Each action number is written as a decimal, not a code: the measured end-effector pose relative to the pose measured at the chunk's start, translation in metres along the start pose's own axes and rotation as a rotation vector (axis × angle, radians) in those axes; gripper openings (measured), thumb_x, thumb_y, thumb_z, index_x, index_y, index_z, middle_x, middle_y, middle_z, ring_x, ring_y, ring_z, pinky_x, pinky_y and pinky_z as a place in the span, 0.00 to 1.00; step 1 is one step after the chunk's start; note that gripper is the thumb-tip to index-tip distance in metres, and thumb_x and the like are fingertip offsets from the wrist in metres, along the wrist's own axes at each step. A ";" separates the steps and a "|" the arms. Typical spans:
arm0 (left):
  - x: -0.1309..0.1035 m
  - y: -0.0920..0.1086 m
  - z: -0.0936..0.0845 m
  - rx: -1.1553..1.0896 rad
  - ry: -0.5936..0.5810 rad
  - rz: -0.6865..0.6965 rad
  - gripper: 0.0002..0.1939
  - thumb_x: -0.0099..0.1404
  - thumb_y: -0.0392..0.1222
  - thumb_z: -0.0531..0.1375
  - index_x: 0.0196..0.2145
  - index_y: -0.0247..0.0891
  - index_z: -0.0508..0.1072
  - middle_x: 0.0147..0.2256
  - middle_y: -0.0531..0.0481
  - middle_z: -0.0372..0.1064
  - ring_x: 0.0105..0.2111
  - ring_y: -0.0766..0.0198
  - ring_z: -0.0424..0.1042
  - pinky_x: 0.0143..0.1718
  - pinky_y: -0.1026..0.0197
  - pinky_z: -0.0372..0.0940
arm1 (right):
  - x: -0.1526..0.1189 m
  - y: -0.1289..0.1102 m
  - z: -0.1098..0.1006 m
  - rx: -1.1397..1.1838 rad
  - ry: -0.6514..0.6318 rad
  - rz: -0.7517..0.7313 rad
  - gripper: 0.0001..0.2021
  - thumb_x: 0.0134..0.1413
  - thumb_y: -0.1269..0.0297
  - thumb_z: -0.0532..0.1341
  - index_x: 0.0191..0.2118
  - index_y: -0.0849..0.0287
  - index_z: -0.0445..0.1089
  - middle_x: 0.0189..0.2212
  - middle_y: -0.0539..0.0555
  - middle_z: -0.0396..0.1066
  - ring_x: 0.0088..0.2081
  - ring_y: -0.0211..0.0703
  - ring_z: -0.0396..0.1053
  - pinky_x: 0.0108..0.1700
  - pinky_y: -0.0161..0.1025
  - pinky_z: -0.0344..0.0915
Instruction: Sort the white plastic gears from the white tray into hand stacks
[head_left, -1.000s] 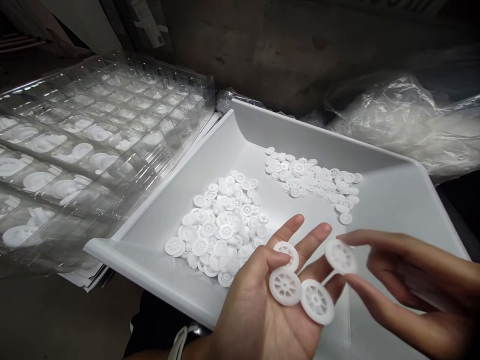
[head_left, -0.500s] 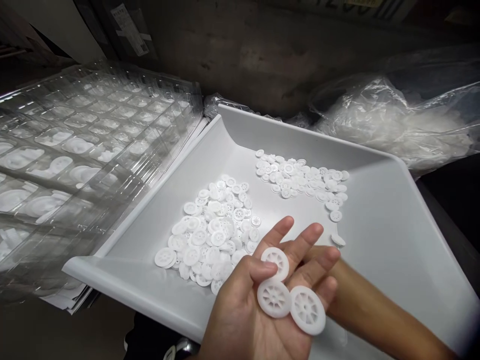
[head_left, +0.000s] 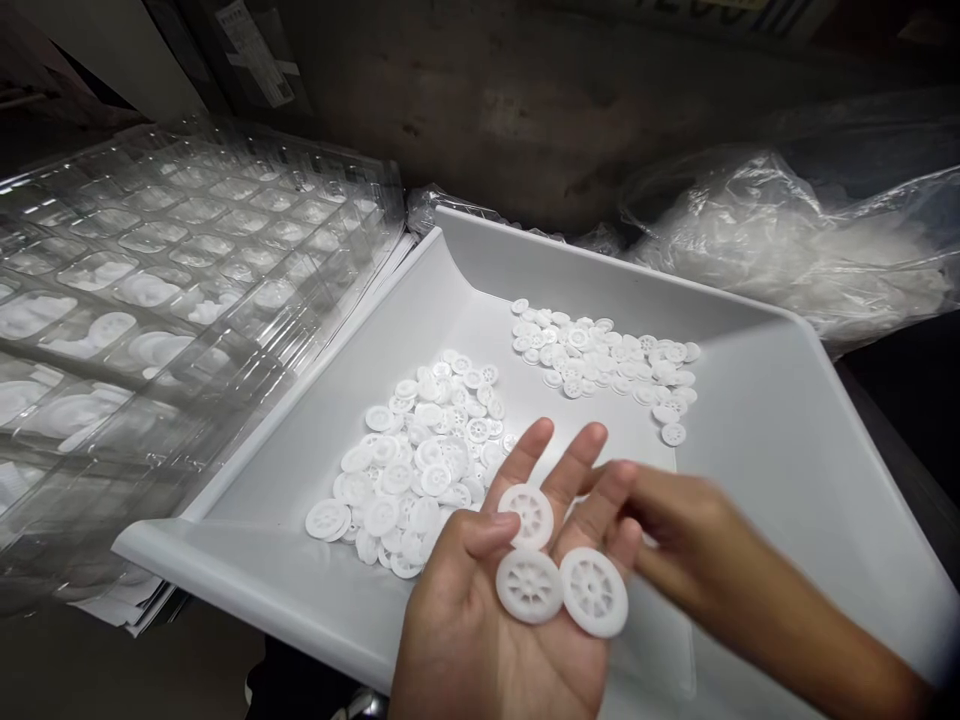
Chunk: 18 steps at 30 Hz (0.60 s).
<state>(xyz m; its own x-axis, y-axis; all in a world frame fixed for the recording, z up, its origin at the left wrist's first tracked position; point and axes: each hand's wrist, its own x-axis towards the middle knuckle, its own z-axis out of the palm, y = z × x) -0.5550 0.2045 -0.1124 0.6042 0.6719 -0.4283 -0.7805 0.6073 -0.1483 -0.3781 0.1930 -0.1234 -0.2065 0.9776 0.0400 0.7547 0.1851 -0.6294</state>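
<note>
A: What's the left hand (head_left: 517, 590) doing?

B: Palm up, fingers (head_left: 577, 465) spread wide and flat. Three white spoked plastic wheels (head_left: 559, 570) lie on it: one under the thumb tip near the finger bases, two side by side on the palm, rims touching or nearly so. Nothing is pinched; they just rest there.

A: Right hand (head_left: 675, 530)?

B: Comes in from the right, partly behind the left hand's fingertips and blurred. Can't tell whether its fingers are closed on anything or how wide they stand.

A: What's under them?

B: A shallow white plastic tray (head_left: 780, 420) with raised curved rims. Both hands are over its near half. Two groups of parts lie in it: a near heap of white spoked wheels (head_left: 420, 460), just left of the left hand, and a far heap of smaller white wheels (head_left: 607, 360) towards the back wall of the tray. The heaps are apart, with bare tray floor between them.

A: Anything around the tray?

B: On the left, a stack of clear plastic blister trays (head_left: 172, 290) with rows of pockets, white parts in some of the nearer pockets, its edge just beside the tray's left rim. On the right, behind the tray, a crumpled clear plastic bag (head_left: 780, 240) with whitish contents, too hazy to identify. A dark wall (head_left: 525, 100) stands behind it all.
</note>
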 end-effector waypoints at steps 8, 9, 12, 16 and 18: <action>0.002 0.002 -0.009 -0.009 -0.080 0.015 0.23 0.65 0.35 0.49 0.54 0.40 0.72 0.58 0.46 0.68 0.59 0.57 0.64 0.60 0.57 0.58 | -0.016 -0.021 -0.011 -0.103 0.028 -0.150 0.16 0.62 0.51 0.60 0.52 0.46 0.61 0.24 0.43 0.60 0.21 0.30 0.60 0.22 0.25 0.62; 0.002 0.002 -0.010 -0.016 -0.101 0.006 0.23 0.65 0.35 0.49 0.54 0.40 0.72 0.58 0.46 0.67 0.60 0.57 0.63 0.60 0.57 0.58 | -0.015 -0.024 -0.006 -0.118 -0.002 -0.180 0.16 0.61 0.53 0.61 0.52 0.47 0.61 0.23 0.43 0.59 0.20 0.30 0.58 0.22 0.25 0.61; 0.001 0.001 -0.010 -0.024 -0.110 0.003 0.23 0.64 0.36 0.49 0.54 0.38 0.72 0.58 0.44 0.67 0.60 0.54 0.63 0.60 0.56 0.59 | -0.014 -0.027 0.001 -0.086 -0.003 -0.219 0.16 0.59 0.60 0.64 0.50 0.50 0.61 0.23 0.42 0.61 0.19 0.28 0.57 0.22 0.24 0.60; -0.002 0.000 -0.002 -0.033 -0.063 0.051 0.23 0.64 0.36 0.47 0.50 0.36 0.75 0.56 0.43 0.70 0.57 0.53 0.67 0.56 0.55 0.64 | -0.012 -0.013 -0.014 -0.024 0.078 -0.132 0.14 0.58 0.59 0.63 0.48 0.49 0.63 0.19 0.40 0.55 0.17 0.28 0.55 0.21 0.24 0.59; -0.003 0.000 0.003 -0.033 0.007 0.099 0.23 0.66 0.38 0.46 0.49 0.36 0.76 0.54 0.44 0.71 0.55 0.55 0.69 0.54 0.57 0.67 | -0.008 0.000 -0.021 0.017 0.131 0.021 0.12 0.58 0.55 0.63 0.47 0.47 0.64 0.20 0.41 0.55 0.20 0.30 0.57 0.23 0.25 0.59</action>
<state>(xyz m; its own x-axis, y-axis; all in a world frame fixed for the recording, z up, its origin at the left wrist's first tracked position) -0.5564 0.2037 -0.1080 0.5229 0.7248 -0.4486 -0.8412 0.5239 -0.1340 -0.3639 0.1876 -0.1074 -0.1068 0.9861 0.1270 0.7472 0.1639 -0.6441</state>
